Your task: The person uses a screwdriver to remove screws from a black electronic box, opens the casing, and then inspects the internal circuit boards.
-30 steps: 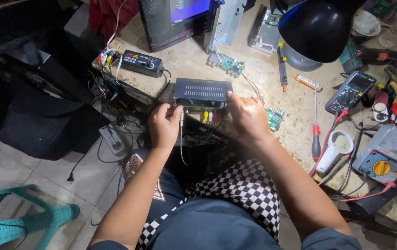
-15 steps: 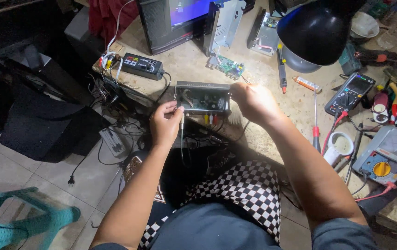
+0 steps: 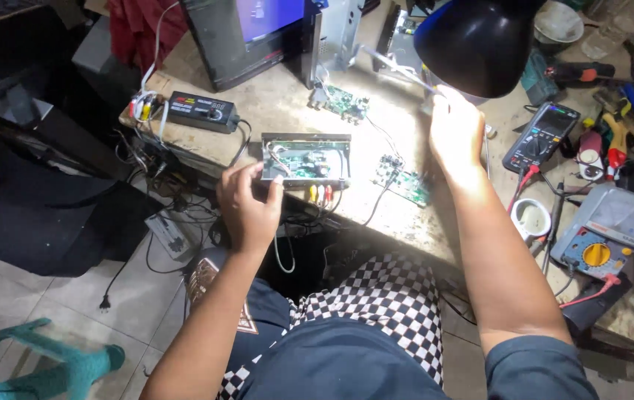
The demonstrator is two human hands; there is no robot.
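Cover is off the small set-top box (image 3: 306, 158) now: a second ago it showed as a closed dark case held between both hands, half a second ago it was already tipped open, and now the circuit board and wires inside face up. The box sits at the near edge of the surface (image 3: 280, 104), cable plugs hanging just below its front.

Left hand (image 3: 246, 207) remains on the box, fingers curled on its near-left corner, thumb on the rim, steadying it rather than lifting.

Right hand (image 3: 456, 133) has left the box and moved up and right, under the black lamp shade (image 3: 476, 41). It's closed on a thin rod-like tool (image 3: 394, 67) whose shaft runs up-left from the fist; glare washes out the fingers, so grip detail is unclear, and the kind of tool can't be told.

Judgement: opening step looks done; the work shifts to the exposed board, with one hand bracing and the other fetching a tool.

Nearby: loose green circuit board (image 3: 406, 181) just right of the box, black power adapter (image 3: 202, 111) to its left, digital multimeter (image 3: 541, 137) and analog meter (image 3: 605, 230) to the right, monitor (image 3: 250, 37) behind.
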